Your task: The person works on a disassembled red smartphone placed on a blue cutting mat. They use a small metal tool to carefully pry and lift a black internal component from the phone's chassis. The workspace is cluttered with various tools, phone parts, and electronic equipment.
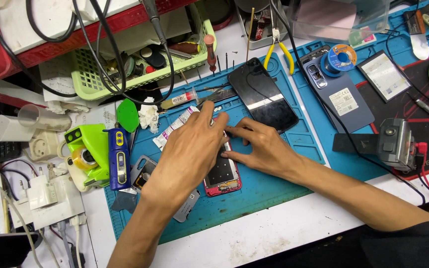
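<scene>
Seemingly pinned for steadiness, an opened red-framed phone lies on the blue work mat, the right hand pressing flat beside it. Left hand pinches fingertips together over its top edge; what they grip is hidden.

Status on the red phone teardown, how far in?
Done: the red-framed phone lies opened on the blue work mat, its insides bare; a black screen panel rests apart above it.
In hand: the left hand covers the frame's upper end, the right hand presses its fingertips at the top edge. What they grip is hidden.
Left: the phone has no screen on it.
</scene>
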